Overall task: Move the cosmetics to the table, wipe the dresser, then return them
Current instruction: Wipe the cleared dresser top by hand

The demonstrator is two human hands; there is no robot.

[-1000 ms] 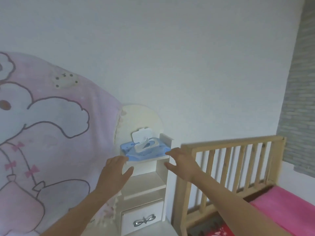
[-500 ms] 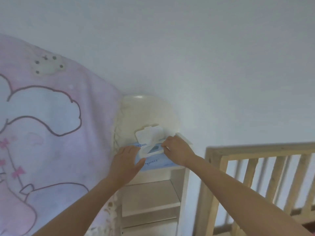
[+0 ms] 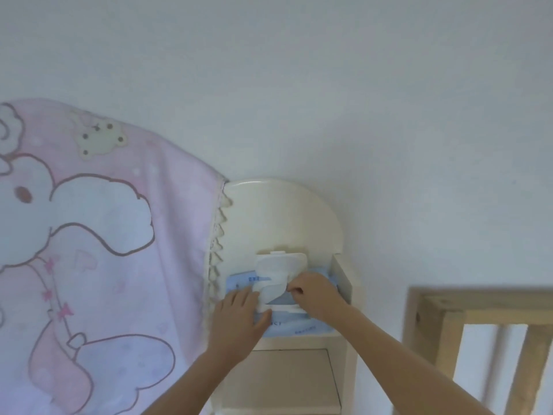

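A blue pack of wet wipes [image 3: 294, 326] lies on the top shelf of a small cream dresser [image 3: 302, 375], its white flip lid [image 3: 282, 260] standing open. My left hand [image 3: 239, 317] presses flat on the pack's left side. My right hand [image 3: 317, 295] pinches a white wet wipe [image 3: 270, 280] that is partly drawn out of the opening. No cosmetics show in this view.
A pink cartoon blanket [image 3: 89, 250] hangs over the dresser's mirror at the left. A wooden bed rail [image 3: 449, 333] stands close on the right. The white wall [image 3: 329, 85] is behind. A bare lower shelf [image 3: 287, 375] sits under the pack.
Both hands went from beside the shelf onto the pack. My right hand has since pulled a wipe partly out of the open lid. The view has tilted up and closer.
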